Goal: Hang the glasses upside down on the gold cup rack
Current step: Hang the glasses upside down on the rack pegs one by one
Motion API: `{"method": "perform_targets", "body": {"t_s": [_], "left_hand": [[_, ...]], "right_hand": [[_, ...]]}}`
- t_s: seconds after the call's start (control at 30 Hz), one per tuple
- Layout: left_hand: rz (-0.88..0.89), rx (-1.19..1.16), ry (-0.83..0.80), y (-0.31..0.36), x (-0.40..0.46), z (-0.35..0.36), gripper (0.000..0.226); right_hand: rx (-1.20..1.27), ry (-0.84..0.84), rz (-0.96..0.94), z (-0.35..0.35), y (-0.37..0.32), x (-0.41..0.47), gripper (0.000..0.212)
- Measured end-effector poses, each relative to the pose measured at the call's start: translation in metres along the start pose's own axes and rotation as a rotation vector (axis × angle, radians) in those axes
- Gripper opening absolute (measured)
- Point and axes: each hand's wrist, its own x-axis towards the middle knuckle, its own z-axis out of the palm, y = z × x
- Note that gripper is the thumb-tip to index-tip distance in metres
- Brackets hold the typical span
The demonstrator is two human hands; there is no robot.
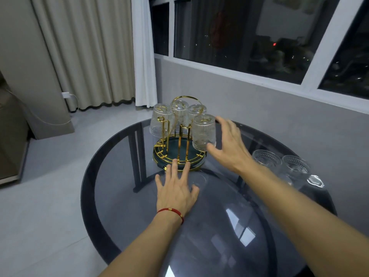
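The gold cup rack [179, 136] with a dark green round base stands on the far side of the glass table [219, 226]. Several clear ribbed glasses hang upside down on it; the nearest right one [203, 130] sits on its prong. My right hand [227, 144] is spread right beside that glass, thumb at its rim, fingers behind it, not gripping. My left hand [177, 188] lies flat on the table, fingertips touching the rack's base rim. Two more glasses [266, 158] [295, 166] stand upright on the table at the right.
A grey wall with a dark window runs behind the table. Curtains hang at the back left, and a cable runs along the floor there. A small glass dish [315, 180] lies near the table's right edge.
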Motion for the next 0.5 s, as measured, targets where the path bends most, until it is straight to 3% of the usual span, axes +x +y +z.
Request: {"method": "perform_targets", "body": {"t_s": [0.17, 0.3, 0.5], "left_hand": [[0.001, -0.011, 0.031, 0.007, -0.004, -0.005, 0.072], [0.123, -0.065, 0.075, 0.02, -0.012, -0.011, 0.071], [0.19, -0.617, 0.026, 0.095, -0.029, -0.021, 0.051]], "right_hand": [[-0.046, 0.016, -0.005, -0.03, 0.022, -0.052, 0.074], [0.048, 0.284, 0.122, -0.048, 0.052, -0.102, 0.062], [0.049, 0.562, 0.434, -0.063, 0.096, -0.143, 0.068]]}}
